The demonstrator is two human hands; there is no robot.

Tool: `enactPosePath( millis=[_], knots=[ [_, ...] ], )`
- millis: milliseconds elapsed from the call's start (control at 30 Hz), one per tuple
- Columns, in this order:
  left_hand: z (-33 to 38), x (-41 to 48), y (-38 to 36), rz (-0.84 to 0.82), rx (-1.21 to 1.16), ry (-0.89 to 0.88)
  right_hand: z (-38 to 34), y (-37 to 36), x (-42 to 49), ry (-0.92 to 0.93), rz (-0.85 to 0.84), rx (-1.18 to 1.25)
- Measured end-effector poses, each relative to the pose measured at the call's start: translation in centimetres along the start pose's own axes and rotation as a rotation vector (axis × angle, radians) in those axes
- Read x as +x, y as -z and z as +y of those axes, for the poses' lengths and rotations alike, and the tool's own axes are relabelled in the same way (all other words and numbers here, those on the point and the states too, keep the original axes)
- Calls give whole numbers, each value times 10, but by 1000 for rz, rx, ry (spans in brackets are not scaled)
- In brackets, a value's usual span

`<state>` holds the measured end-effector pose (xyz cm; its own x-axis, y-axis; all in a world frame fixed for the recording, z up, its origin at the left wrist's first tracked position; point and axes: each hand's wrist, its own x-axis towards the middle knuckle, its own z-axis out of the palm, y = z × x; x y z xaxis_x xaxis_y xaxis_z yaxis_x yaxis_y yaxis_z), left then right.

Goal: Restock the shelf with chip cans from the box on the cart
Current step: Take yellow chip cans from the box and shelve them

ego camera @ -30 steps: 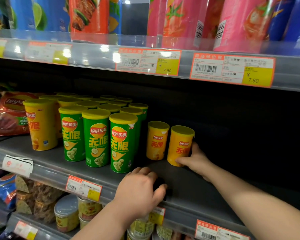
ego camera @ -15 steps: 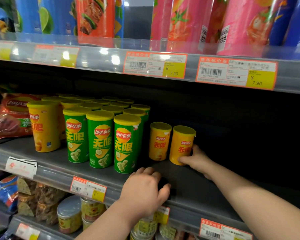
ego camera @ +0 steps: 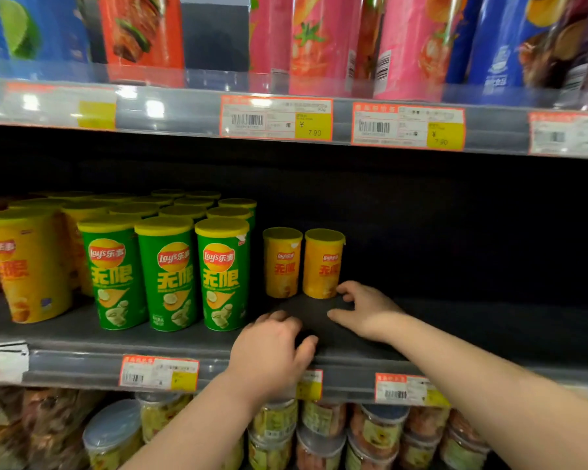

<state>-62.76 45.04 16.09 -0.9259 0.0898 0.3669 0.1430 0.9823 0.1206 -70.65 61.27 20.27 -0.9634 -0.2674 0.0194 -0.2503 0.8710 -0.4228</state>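
Two short yellow chip cans stand upright side by side on the dark middle shelf (ego camera: pixel 472 330), the left one (ego camera: pixel 281 262) and the right one (ego camera: pixel 323 262). My right hand (ego camera: pixel 367 310) hovers low over the shelf just right of the right can's base, fingers spread and holding nothing; one fingertip is close to the can. My left hand (ego camera: pixel 269 347) rests on the shelf's front edge with loosely curled fingers and holds nothing. Neither the box nor the cart is in view.
Rows of tall green cans (ego camera: pixel 223 273) and larger yellow cans (ego camera: pixel 28 269) fill the shelf's left half. Right of the two short cans lies bare shelf. Tall pink, red and blue cans (ego camera: pixel 323 42) stand on the shelf above, with jars (ego camera: pixel 319 432) on the one below.
My right hand has let go of the right yellow can and drawn back toward me. The left hand stays on the shelf edge. The view has shifted slightly.
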Motion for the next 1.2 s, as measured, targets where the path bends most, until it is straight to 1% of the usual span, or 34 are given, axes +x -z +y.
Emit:
enactPosePath(
  millis=[67,133,233,300,367,433,533,633,700,800,867,900,1000,1200],
  knots=[
    [-2,-3,2,-8,1,-33,-7,2,-19,39,28,-121],
    [-3,-6,5,-4,40,-62,-12,1,-39,109,92,-225],
    [-2,-15,10,-8,91,-96,-18,-5,-67,178,173,-301],
    [-4,-22,10,0,89,-114,-23,-11,-82,205,182,-336],
    [-3,-33,13,25,22,-152,-25,-17,-94,232,178,-378],
    [-4,-46,11,51,6,-181,-28,-21,-105,254,169,-403],
    [-3,-65,13,95,40,-143,-30,-27,-119,303,167,-417],
    [0,-88,10,39,65,-101,-30,-37,-137,357,173,-406],
    [5,-106,9,-36,44,-65,-27,-46,-151,378,147,-404],
    [20,-137,7,-79,28,-14,-19,-60,-173,415,81,-449],
    [35,-162,9,-64,15,19,-13,-67,-191,422,30,-462],
    [43,-175,11,-81,18,49,-9,-70,-200,423,5,-453],
    [54,-217,8,-200,59,134,-1,-82,-228,452,-71,-425],
    [65,-299,10,-306,95,279,-7,-114,-275,534,-218,-411]
  ],
)
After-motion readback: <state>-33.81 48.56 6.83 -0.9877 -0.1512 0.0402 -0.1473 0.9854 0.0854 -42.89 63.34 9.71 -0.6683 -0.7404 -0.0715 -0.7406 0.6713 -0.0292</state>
